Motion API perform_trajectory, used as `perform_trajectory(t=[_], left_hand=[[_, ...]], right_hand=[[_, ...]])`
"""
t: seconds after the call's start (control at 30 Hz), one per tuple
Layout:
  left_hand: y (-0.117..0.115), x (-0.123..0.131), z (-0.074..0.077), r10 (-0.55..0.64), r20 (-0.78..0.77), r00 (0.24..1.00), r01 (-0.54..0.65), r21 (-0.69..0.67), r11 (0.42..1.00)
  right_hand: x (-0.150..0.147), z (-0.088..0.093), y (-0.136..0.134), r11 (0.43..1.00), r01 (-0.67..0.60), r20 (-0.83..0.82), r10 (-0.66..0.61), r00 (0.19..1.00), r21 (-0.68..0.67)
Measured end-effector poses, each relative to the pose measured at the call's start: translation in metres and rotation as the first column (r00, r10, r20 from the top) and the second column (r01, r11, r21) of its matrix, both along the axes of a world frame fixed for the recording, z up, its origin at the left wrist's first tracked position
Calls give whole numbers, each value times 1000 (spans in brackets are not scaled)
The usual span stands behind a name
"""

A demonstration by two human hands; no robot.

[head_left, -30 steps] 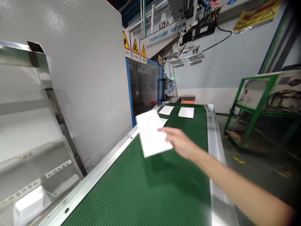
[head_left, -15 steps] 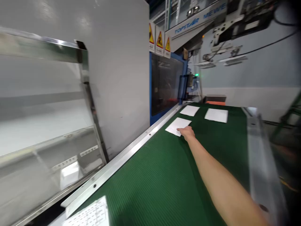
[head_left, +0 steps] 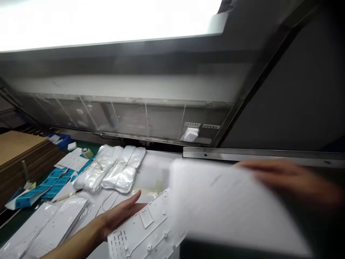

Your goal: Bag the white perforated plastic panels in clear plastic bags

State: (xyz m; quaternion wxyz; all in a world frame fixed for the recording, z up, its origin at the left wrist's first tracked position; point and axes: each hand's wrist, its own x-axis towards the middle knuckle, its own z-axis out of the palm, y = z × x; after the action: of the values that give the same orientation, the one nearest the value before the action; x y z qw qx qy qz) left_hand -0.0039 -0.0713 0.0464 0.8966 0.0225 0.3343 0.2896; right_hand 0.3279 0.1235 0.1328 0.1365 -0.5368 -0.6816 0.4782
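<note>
My left hand [head_left: 118, 217] grips the edge of a white moulded plastic panel [head_left: 151, 230] with slots, ribs and small round bosses; its thumb points up and the other fingers are partly hidden. My right hand [head_left: 288, 178], smeared by motion, holds a flat white panel [head_left: 231, 205] by its upper edge. This second panel is blurred and overlaps part of the moulded one; I cannot tell whether the two touch.
Clear plastic bags [head_left: 122, 172] lie in bundles behind my left hand. Bagged white pieces [head_left: 56, 223], blue label strips [head_left: 40, 190] and stacked cardboard [head_left: 24, 154] are at left. A metal rail [head_left: 199, 153] runs behind the right hand, below a bright lamp [head_left: 107, 21].
The view has swung left from the green conveyor to the worktable. My right hand, earlier at a white panel on the belt, now holds a panel up. My left hand has come into view.
</note>
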Motion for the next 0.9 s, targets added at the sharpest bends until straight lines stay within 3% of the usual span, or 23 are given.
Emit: perform_trajectory(t=[0.03, 0.07, 0.1, 0.13, 0.17, 0.2, 0.27, 0.33, 0.37, 0.43, 0.47, 0.53, 0.63, 0.7, 0.77, 0.9], left_hand=[[-6, -4, -1, -19, 17, 1000, 19, 17, 1000], [-12, -7, -1, -40, 32, 999, 38, 41, 998], [-18, -12, -1, -61, 52, 997, 57, 73, 996], [-24, -17, 0, -79, 77, 994, 71, 110, 991], [-31, -24, 1, -95, 97, 991, 80, 146, 986], [-39, -33, 2, -108, 111, 988, 88, 172, 981], [-54, -52, 5, -121, 110, 987, 99, 183, 978], [-70, -73, 8, -91, 95, 991, 74, 168, 983], [-78, -83, 9, -54, 87, 995, 39, 165, 985], [-97, -101, 10, 58, 44, 997, -65, 161, 985], [-107, -110, 9, 116, 5, 993, -115, 158, 981], [-128, -124, 4, 223, -76, 972, -210, 153, 966], [-160, -139, -10, 328, -156, 932, -300, 177, 937], [-178, -145, -20, 365, -255, 896, -310, 231, 922], [-191, -151, -27, 380, -382, 843, -292, 268, 918], [-204, -166, -32, 338, -471, 815, -262, 220, 940]], right_hand=[[-26, 6, -16, 922, -337, -99, 324, 941, -189], [-54, 9, -32, 765, -583, -240, 533, 811, -274], [-83, 10, -48, 636, -711, -343, 623, 703, -301], [-110, 9, -62, 562, -773, -395, 664, 634, -296], [-135, 6, -76, 536, -799, -398, 693, 601, -274], [-156, 3, -87, 548, -800, -357, 716, 600, -245], [-186, -1, -106, 641, -758, -193, 734, 651, -121], [-202, -3, -125, 782, -620, -34, 623, 782, 59], [-207, -4, -136, 858, -497, 1, 501, 865, 130], [-216, -10, -168, 980, -142, -22, 146, 989, 139], [-222, -16, -190, 996, 55, -51, -51, 997, 77], [-241, -36, -242, 921, 371, -105, -383, 918, -116], [-285, -73, -324, 736, 541, -108, -627, 771, -407], [-316, -91, -364, 640, 580, -57, -695, 717, -503], [-343, -98, -384, 617, 582, -42, -704, 708, -530], [-370, -95, -383, 585, 563, -15, -701, 713, -584]])
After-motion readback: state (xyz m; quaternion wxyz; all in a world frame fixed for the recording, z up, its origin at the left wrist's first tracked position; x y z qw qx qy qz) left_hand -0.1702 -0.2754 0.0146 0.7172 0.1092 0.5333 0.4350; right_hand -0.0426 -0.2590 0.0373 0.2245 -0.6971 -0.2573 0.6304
